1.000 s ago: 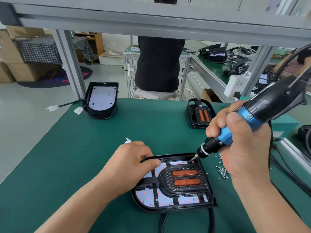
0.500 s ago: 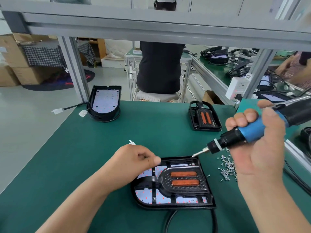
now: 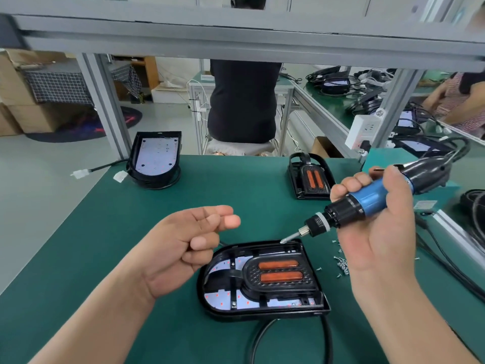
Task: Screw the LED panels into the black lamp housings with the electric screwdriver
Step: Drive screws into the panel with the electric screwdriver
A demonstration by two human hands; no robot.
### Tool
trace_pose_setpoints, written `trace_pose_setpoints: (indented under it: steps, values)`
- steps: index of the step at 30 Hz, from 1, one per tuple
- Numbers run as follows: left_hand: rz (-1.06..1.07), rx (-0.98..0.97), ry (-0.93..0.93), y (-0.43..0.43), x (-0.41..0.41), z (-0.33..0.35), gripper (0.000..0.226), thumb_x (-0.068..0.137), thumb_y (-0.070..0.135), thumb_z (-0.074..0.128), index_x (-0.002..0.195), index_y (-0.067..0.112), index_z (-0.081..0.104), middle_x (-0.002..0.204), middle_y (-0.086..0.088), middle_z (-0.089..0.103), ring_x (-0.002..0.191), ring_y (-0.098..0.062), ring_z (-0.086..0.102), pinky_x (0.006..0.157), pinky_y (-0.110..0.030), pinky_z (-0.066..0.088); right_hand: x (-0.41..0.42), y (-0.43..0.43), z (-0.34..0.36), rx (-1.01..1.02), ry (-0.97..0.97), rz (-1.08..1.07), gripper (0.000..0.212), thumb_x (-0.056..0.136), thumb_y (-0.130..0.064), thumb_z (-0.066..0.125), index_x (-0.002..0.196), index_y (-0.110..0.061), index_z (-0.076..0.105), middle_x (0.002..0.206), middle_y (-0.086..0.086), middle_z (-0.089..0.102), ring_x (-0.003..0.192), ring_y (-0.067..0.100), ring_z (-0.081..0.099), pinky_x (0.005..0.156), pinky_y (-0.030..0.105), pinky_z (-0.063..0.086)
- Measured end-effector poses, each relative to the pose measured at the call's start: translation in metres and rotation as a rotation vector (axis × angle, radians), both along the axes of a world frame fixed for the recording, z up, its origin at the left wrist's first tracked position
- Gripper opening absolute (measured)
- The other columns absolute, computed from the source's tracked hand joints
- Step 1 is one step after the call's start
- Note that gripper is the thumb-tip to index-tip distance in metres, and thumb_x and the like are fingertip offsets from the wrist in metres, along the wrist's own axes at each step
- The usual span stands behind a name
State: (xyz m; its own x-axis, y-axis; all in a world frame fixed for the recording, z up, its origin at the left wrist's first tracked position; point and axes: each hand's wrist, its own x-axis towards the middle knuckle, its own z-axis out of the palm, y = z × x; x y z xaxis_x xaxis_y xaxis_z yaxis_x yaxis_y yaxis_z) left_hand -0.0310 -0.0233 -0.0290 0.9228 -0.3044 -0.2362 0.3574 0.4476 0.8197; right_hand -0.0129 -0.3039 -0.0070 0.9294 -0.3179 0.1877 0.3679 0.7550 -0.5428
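Left hand (image 3: 183, 248): lifted above the table (image 3: 105, 232), fingers loose, holding nothing.
Lamp housing (image 3: 262, 311): flat on the table, LED panel (image 3: 223, 298) inside.
Screwdriver (image 3: 367, 199): bit tip at the housing's far edge.
Right hand (image 3: 378, 237): wrapped round the screwdriver's blue body.
Screws (image 3: 342, 265): loose pile right of the housing.

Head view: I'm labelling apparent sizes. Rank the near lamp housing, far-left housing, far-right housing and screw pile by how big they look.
1. near lamp housing, helped by nearness to the camera.
2-3. far-left housing and far-right housing: too alike to rank.
4. screw pile.
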Motion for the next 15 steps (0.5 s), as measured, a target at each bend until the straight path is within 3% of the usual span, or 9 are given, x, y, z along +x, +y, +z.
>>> trace_pose_setpoints:
  steps: [3,8,12,15]
  values:
    - [-0.071,-0.012,-0.062,-0.004,-0.007,0.001,0.019,0.095,0.012,0.062,0.104,0.005,0.078,0.092,-0.011,0.072,0.040,-0.001,0.034,0.034,-0.012,0.029,-0.003,0.007,0.002,-0.007,-0.004,0.026,0.016,0.101,-0.027,0.068,0.101,-0.016,0.056,0.086,0.000,0.054,0.074,0.016,0.055,0.080,0.032,0.054]
    - [-0.067,0.139,-0.147,-0.015,-0.015,0.005,0.022,0.089,0.028,0.072,0.092,0.007,0.076,0.074,-0.010,0.064,0.037,-0.003,0.032,0.036,-0.015,0.025,-0.008,0.013,0.004,-0.028,-0.033,0.052,0.015,0.101,-0.028,0.066,0.100,-0.017,0.057,0.085,-0.001,0.054,0.074,0.016,0.055,0.079,0.031,0.054]
    - [-0.067,0.242,-0.115,-0.021,-0.019,0.008,0.039,0.088,0.046,0.071,0.093,0.008,0.072,0.060,-0.001,0.045,0.040,-0.006,0.029,0.038,-0.017,0.025,-0.012,0.018,0.003,-0.031,-0.025,0.068,0.015,0.103,-0.029,0.064,0.100,-0.016,0.057,0.086,-0.001,0.054,0.075,0.015,0.055,0.079,0.031,0.054]
    - [-0.053,0.184,-0.019,-0.021,-0.017,0.006,0.042,0.097,0.040,0.068,0.106,-0.001,0.069,0.072,-0.003,0.052,0.052,-0.008,0.036,0.041,-0.017,0.029,-0.012,0.020,0.003,-0.025,-0.001,0.070,0.014,0.103,-0.029,0.063,0.099,-0.017,0.056,0.086,-0.001,0.053,0.075,0.015,0.054,0.079,0.031,0.054]
